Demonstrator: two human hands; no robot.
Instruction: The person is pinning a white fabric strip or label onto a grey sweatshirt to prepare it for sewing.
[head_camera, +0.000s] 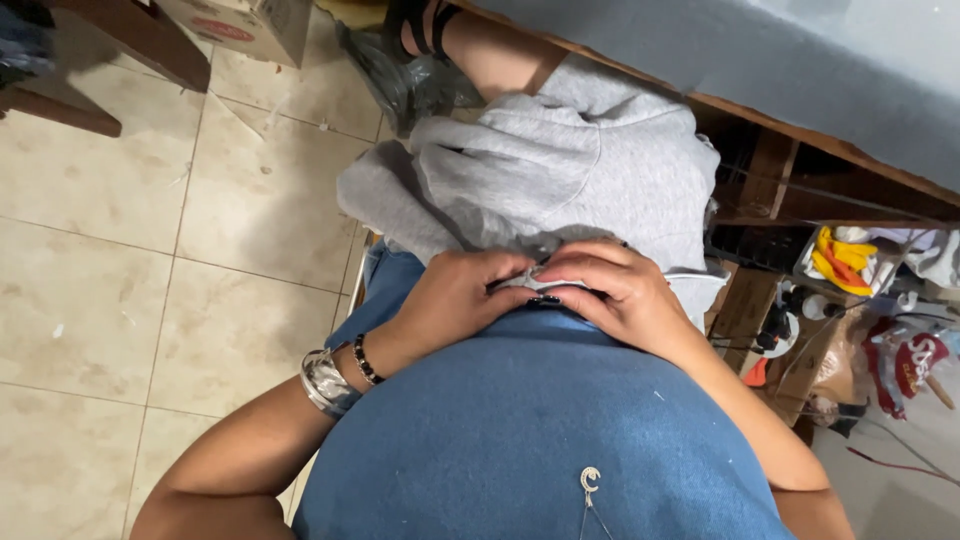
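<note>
- Grey cloth (560, 160) lies bunched over the person's lap, spreading from just beyond the hands up toward the edge of the table (800, 60).
- The cloth's near edge sits at the person's waist, where both hands meet on it.
- Left hand (455, 295) is curled, fingers bent inward and pinching the cloth's edge (the fingertips press close to those of the other hand).
- Right hand (610, 290) is likewise curled, thumb and fingers closed on the same edge, just beside the left hand and touching it.
- Between the two hands a small dark bit shows at the edge; too small to tell what it is.
- On the left wrist sit a wide silver bangle (327, 380) and, just beside it toward the hand, a dark bead bracelet (365, 360).
- A blue shirt (530, 440) fills the lower middle of the view, with a small silver hook (590, 482) pinned on it.
- Blue denim (385, 285) shows beneath the cloth, left of the left hand.
- A foot in a black sandal (420, 25) rests on a dark plastic bag (400, 80) at the top, beyond the cloth.
- The floor (130, 270) is pale tile, to the left.
- A cardboard box (245, 25) stands at the top left on the floor.
- Under the table, to the right, wooden framing holds a tray with yellow pieces (840, 262) (shape unclear), and a red-and-white bag (915, 365) lies lower down, well apart from the hands.
</note>
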